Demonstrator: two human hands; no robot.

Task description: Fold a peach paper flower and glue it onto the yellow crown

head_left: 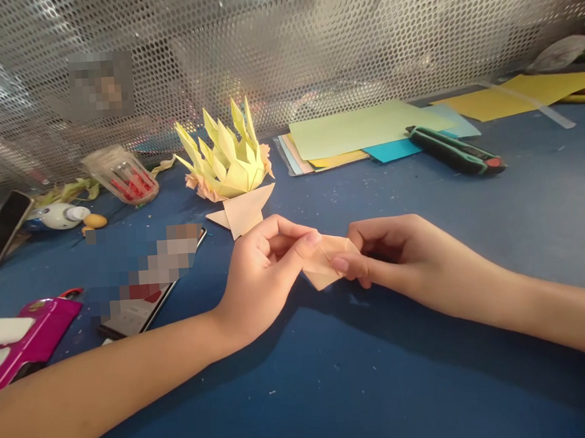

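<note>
Between both hands, just above the blue table, is a small piece of folded peach paper (320, 271). My left hand (270, 266) pinches its left side between thumb and fingers. On the right side, my right hand (388, 256) grips it with the thumb in front and the fingers curled behind, partly hidden. Beyond my left hand lies another folded peach paper piece (245, 210) with pointed corners. Touching or close behind that stands a paper flower (229, 160) with upright yellow-green petals and peach petals around its base.
Coloured paper sheets (351, 133) lie at the back, with a dark green utility knife (454, 151) partly over them. A phone (143, 301), a magenta tool (42, 333), a clear jar (121, 176) and a white bottle (59, 215) occupy the left. Perforated metal mesh (312, 46) borders the back.
</note>
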